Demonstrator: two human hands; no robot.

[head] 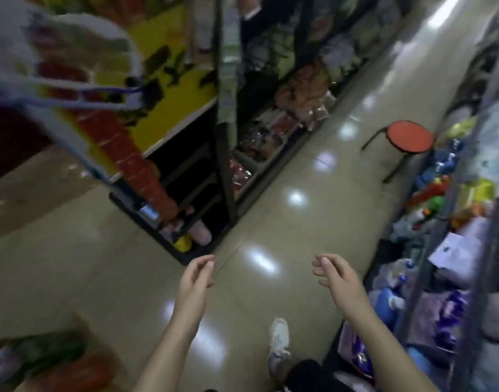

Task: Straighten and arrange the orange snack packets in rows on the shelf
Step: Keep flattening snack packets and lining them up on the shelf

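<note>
Aisle view, badly blurred by head motion.

Grip: left hand (197, 274) and right hand (336, 274) were both held out over the floor (271, 210), fingers loosely curled, palms turned toward each other. Neither held or touched anything.

Landmark: the red-topped stool (409, 137) standing on the right side of the aisle.

Task's thing: the likeliest orange packets (302, 83) sat on the shelf (224, 154) across the aisle from the stool, a little beyond it and on an upper tier. More reddish packs lay on the tiers below. Blur leaves it open whether these are the right packets.

Hands relative to the stool: both were well short of it, on the near side. The left hand was farther across the aisle from it, the right hand closer.

Key relation: the packets lay ahead and to the left of both hands, well apart from them. The left hand was on the shelf side, so I judged it the nearer one for a first reach, though a walk forward looked necessary before either could touch them.

Orientation: the shelf front ran along the aisle, away from the viewer, so the rows would probably follow that line. Which way each packet faced, and its long axis, could not be told.

One pale shoe (279, 343) showed on the floor between the forearms.
</note>
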